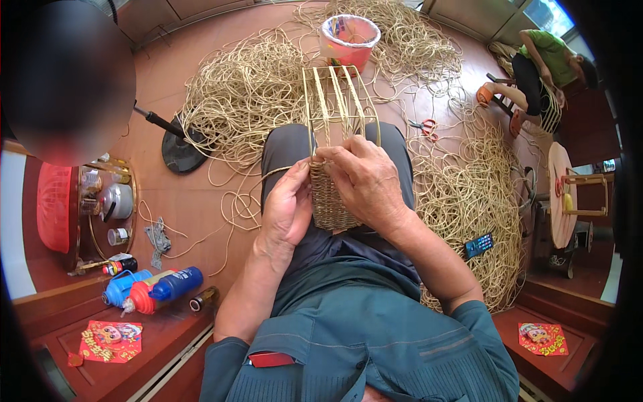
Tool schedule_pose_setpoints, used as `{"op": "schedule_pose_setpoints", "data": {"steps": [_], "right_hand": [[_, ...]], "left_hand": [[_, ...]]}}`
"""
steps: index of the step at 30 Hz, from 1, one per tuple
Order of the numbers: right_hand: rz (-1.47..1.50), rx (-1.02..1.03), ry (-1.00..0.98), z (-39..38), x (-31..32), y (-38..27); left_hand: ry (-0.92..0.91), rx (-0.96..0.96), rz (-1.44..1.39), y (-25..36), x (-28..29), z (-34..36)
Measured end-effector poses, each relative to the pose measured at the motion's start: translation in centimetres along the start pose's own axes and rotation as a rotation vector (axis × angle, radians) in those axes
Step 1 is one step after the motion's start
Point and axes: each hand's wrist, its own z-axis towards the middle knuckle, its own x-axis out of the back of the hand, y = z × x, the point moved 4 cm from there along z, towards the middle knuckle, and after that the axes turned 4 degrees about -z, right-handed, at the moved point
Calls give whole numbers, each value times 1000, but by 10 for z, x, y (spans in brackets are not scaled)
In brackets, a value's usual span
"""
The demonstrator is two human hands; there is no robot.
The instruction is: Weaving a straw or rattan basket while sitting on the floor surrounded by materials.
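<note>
A partly woven basket (333,201) of twisted straw cord rests between my knees. Its lower part is densely woven. Beyond it the bare frame (339,94) of thin rods wrapped in cord points away from me. My left hand (288,206) is at the left edge of the weave, thumb and fingers pinched on the cord (281,169) that comes in from the left. Over the top of the weave lies my right hand (367,179), fingers bent and closed at the same edge. Its fingertips are partly hidden, so what they grip is not visible.
Loose straw cord (251,87) lies in big heaps ahead and to the right. Past my knees stands a pink bucket (349,43) with a liner. Red-handled scissors (426,128), a phone (478,246) and flasks (175,284) lie around me. A seated person (552,57) handles cord at the far right.
</note>
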Motion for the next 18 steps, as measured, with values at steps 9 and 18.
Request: {"op": "schedule_pose_setpoints", "data": {"steps": [9, 18], "right_hand": [[-53, 73, -34, 10, -3, -5], [-6, 21, -154, 25, -4, -14]], "left_hand": [[117, -157, 70, -11, 4, 2], [314, -639, 790, 4, -11, -25]]}}
